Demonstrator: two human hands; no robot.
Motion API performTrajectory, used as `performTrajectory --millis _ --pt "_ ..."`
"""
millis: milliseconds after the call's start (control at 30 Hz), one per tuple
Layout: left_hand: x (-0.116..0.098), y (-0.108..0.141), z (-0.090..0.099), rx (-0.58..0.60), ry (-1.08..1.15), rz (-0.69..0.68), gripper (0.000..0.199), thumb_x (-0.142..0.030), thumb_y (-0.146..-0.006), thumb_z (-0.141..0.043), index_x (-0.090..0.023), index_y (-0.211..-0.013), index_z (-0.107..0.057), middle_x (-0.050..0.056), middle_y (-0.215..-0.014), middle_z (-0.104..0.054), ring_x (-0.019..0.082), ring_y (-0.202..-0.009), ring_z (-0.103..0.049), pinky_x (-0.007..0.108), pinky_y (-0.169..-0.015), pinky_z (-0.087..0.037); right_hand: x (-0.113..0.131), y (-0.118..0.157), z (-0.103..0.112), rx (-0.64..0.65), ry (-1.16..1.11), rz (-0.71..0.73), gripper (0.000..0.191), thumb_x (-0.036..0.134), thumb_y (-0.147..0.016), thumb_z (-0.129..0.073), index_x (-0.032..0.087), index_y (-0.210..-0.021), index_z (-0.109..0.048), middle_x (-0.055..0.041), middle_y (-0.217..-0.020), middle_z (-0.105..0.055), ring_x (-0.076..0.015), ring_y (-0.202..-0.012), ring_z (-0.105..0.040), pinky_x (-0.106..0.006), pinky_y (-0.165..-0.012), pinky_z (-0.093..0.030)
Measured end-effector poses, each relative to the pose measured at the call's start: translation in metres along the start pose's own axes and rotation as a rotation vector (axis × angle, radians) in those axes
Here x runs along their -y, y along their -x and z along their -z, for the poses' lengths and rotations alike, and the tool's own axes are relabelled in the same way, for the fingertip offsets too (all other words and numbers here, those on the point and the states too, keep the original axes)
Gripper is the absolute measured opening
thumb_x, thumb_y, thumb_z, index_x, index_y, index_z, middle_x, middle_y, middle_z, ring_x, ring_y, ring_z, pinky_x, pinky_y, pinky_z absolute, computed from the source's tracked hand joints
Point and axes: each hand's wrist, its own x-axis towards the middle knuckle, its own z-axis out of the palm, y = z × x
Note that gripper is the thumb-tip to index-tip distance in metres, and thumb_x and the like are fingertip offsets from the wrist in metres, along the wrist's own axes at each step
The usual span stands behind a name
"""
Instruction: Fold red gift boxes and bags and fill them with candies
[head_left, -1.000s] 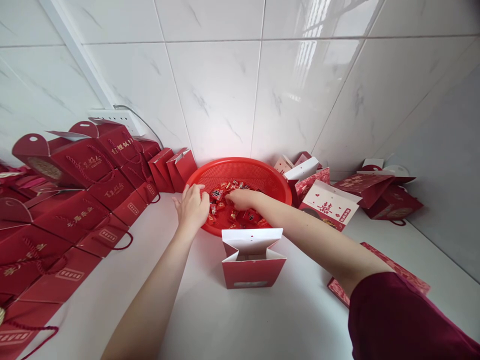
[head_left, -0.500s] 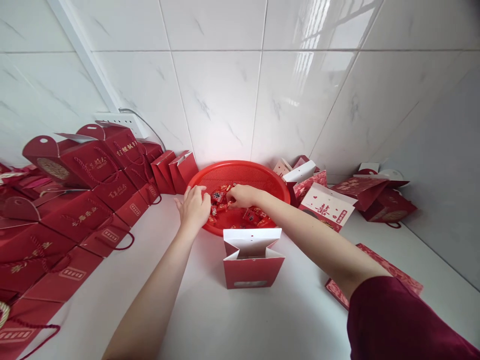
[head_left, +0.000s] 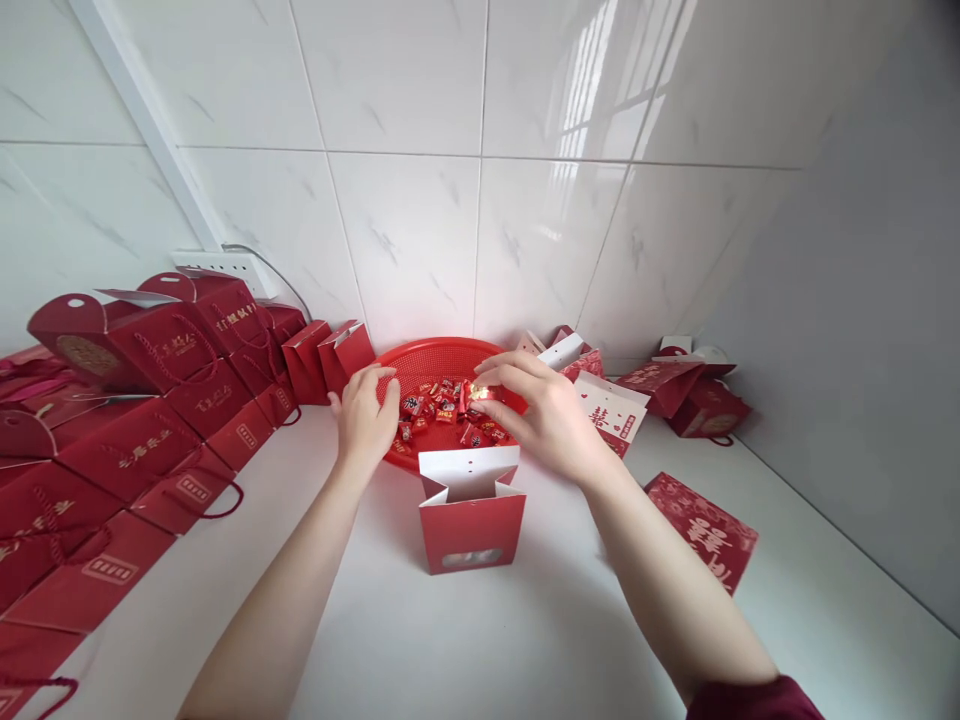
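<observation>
My right hand (head_left: 551,410) pinches a shiny red-and-gold wrapped candy (head_left: 478,394) between thumb and fingers, over the right side of a red plastic mesh basket (head_left: 439,350). Several red wrapped candies (head_left: 420,405) lie in the basket. At its left rim is my left hand (head_left: 367,415), loosely curved, with thumb and fingers apart and nothing visible between them. In front of the basket a small red paper gift box (head_left: 474,525) stands upright. Its top is open, the white inner flap is raised, and pale shapes show through its window.
Stacked red gift boxes with rope handles (head_left: 187,400) fill the left side. Two small red boxes (head_left: 347,352) stand by the tiled wall (head_left: 405,240). To the right are a white-and-red box (head_left: 611,410), dark red boxes (head_left: 709,405) and a patterned red box (head_left: 705,530).
My right hand has risen from among the candies and drawn back to the right with a candy. My left hand stays at the rim. The view has shifted somewhat.
</observation>
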Motion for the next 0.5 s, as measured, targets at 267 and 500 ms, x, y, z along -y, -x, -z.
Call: performTrajectory --millis 267,500 --pt "-0.078 0.063 0.055 0.481 0.703 -0.194 0.022 -0.038 -0.085 -0.07 -0.02 -0.098 -0.073 0.005 -0.091 -0.075 0.021 -0.083 -0.072 0.029 -0.075 -0.06 0.03 0.043 0.009 -0.086 -0.14 0.078 0.015 0.02 -0.091 -0.066 0.024 -0.104 -0.062 -0.0051 -0.102 -0.063 -0.02 -0.099 -0.064 -0.034 -0.082 -0.057" --pt "-0.084 0.071 0.05 0.629 0.665 -0.124 0.017 -0.034 -0.083 -0.073 -0.02 -0.093 -0.074 0.003 -0.084 -0.075 0.02 -0.076 -0.073 0.029 -0.071 -0.062 0.023 0.052 0.019 0.065 -0.336 -0.072 0.027 0.023 -0.086 -0.072 0.023 -0.111 -0.062 -0.0046 -0.106 -0.068 -0.0169 -0.091 -0.066 -0.031 -0.079 -0.057"
